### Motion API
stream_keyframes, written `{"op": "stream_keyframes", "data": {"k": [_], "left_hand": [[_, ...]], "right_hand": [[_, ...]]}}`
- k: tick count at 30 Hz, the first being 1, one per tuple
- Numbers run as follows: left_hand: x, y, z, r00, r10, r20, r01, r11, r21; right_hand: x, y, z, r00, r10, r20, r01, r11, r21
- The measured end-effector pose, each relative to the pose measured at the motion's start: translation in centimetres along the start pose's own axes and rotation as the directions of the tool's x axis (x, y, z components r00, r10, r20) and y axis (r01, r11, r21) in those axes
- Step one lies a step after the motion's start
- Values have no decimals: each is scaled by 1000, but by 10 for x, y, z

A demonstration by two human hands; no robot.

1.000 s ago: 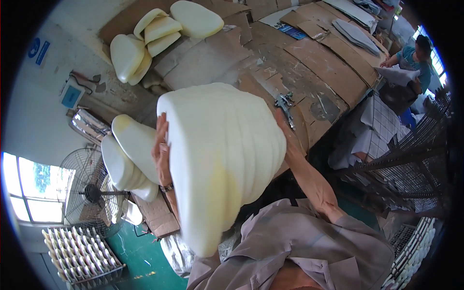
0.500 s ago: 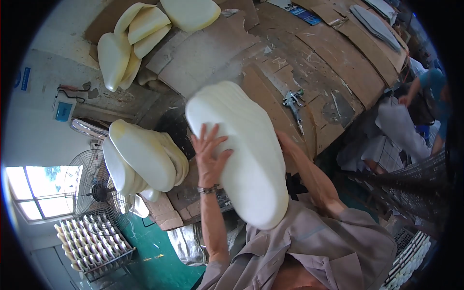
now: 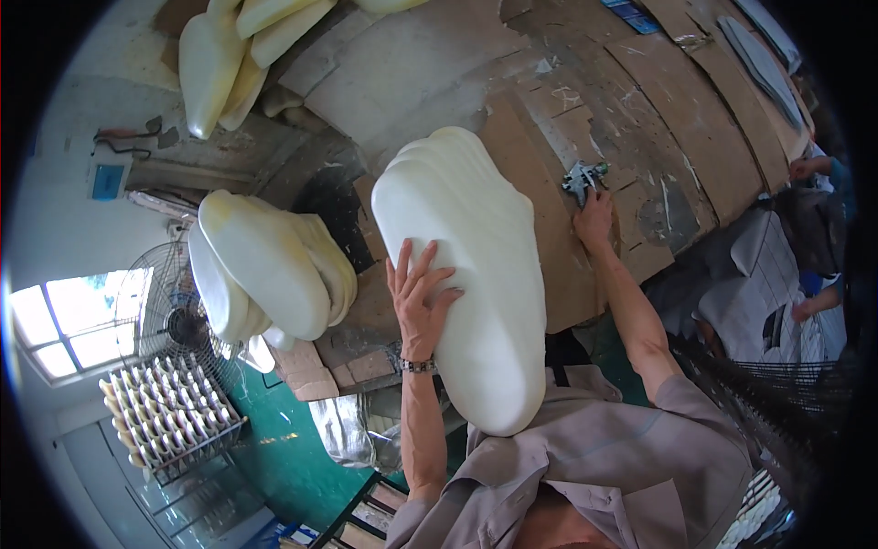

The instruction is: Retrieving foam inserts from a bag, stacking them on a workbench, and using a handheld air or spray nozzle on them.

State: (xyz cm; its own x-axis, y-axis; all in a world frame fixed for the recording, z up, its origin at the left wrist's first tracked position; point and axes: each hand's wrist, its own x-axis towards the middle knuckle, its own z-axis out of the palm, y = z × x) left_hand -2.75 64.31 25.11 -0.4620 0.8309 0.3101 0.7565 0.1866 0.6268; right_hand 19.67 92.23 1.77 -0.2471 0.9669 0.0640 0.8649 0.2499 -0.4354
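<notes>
At far left, note the bright window (image 3: pixel 78 325), with the rack (image 3: pixel 201 450) of pale curved pieces below it and the fan (image 3: pixel 181 324) to its right. Locate the blue-faced wall box (image 3: pixel 107 182) above the fan. Next, find the left stack (image 3: pixel 270 265), white with yellowish patches, near the white stack but apart from it and free of both hands. Above, see the upper pieces (image 3: pixel 215 64), cut off by the top edge of view.

Left hand (image 3: pixel 422 302): open, fingers spread, palm down on the top face near the left edge; nothing gripped.

White stack (image 3: pixel 494 311): at centre, layers showing at the upper end and right side, upper end over the bench (image 3: pixel 402 73), lower end at the shirt. Support beneath: hidden.

Right hand (image 3: pixel 594 222): at the spray gun (image 3: pixel 580 178), fingers partly curled at the handle. Closure around the handle: cannot tell. Gun lifted or resting on the cardboard (image 3: pixel 654 101): cannot tell.

Progress, as judged: white stack positioned, gun reached. Not yet done: gun brought to the stack; no spray visible. Possibly remaining: left stack and upper pieces.

At far right, note grey sheets (image 3: pixel 764 82) and, below, a co-worker's hand (image 3: pixel 805 168).
</notes>
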Motion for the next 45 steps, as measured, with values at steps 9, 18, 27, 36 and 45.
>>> {"op": "stream_keyframes", "data": {"k": [9, 18, 27, 36, 45], "left_hand": [[12, 15, -1, 1000, -15, 22, 16, 999, -30], [-10, 84, 32, 992, 88, -92, -94, 994, -62], [-76, 26, 44, 874, -224, -430, -180, 674, -716], [-36, -165, 121, 813, -572, 108, 426, 458, -780], [18, -186, 134, 830, -392, 397, 557, 614, -559]], "right_hand": [[7, 27, -46, 994, 72, 79, -86, 980, 182], [-181, -91, -222, 988, 95, 123, -156, 568, 808], [-237, -101, -205, 988, 128, 87, -152, 906, 396], [-252, -76, -190, 994, 59, 93, -97, 870, 484], [-230, -66, -199, 981, 86, 175, -172, 805, 568]]}}
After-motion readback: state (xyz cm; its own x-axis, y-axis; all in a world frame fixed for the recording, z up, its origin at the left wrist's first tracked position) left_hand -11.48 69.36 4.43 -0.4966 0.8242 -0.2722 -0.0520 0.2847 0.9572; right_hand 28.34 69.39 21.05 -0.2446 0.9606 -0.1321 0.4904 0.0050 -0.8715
